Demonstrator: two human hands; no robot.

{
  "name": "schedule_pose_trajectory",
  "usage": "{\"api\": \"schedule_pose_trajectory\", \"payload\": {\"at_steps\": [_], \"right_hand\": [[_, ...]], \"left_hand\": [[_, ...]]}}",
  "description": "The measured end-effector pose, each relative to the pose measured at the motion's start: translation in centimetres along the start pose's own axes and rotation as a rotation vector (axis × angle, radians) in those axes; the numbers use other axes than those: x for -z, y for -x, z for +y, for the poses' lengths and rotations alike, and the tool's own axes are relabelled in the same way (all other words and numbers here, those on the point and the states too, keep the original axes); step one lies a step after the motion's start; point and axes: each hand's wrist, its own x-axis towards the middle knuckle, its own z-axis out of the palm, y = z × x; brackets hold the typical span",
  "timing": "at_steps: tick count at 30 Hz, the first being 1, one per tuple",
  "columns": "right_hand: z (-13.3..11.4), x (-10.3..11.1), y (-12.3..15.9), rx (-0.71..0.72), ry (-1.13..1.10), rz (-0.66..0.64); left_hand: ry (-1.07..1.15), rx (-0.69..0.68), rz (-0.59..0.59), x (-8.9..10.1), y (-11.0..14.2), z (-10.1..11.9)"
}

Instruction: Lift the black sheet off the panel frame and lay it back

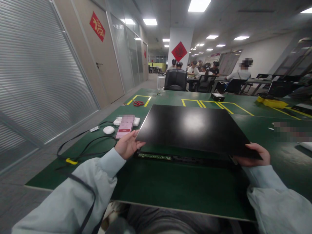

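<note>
A glossy black flat panel [195, 130], like a display screen, is held level above the green table, its far side tipped away from me. My left hand [128, 143] grips the panel's near left corner, thumb on top and fingers underneath. At the near right corner, my right hand [258, 155] is closed round the edge, its fingers partly hidden beneath. Under the panel's near edge, a dark frame [200, 160] with a green circuit board strip [154, 156] shows on the table; the panel covers what lies behind it.
Left of the panel lie a phone [125, 126], a round white case [109, 130] and a black cable [85, 132]. Red-handled scissors [138, 103] and a small black box [217, 97] are farther back. A black chair [175, 80] and seated people are beyond the table [185, 188].
</note>
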Motion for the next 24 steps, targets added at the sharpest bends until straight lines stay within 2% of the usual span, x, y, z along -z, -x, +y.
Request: {"api": "schedule_pose_trajectory", "payload": {"at_steps": [5,11,15,17,19,24], "right_hand": [[0.1,-0.5,-0.1,-0.07,0.119,0.043],[0.8,-0.7,-0.7,-0.108,0.367,-0.049],[0.8,-1.4,-0.5,-0.165,0.422,-0.098],[0.9,-1.6,-0.5,-0.137,0.444,-0.112],[1.1,-1.5,-0.7,-0.062,0.449,-0.052],[1.9,-0.6,-1.4,0.089,0.48,0.224]], "left_hand": [[-0.032,-0.042,-0.068,0.0,0.2,0.1],[0.007,-0.115,0.013,0.1,0.1,0.5],[-0.011,-0.182,0.049,-0.1,0.3,0.7],[-0.044,-0.21,0.034,-0.2,0.4,0.8],[-0.082,-0.226,0.016,-0.3,0.5,0.7],[-0.129,-0.185,-0.01,-0.1,0.4,0.2]]}}
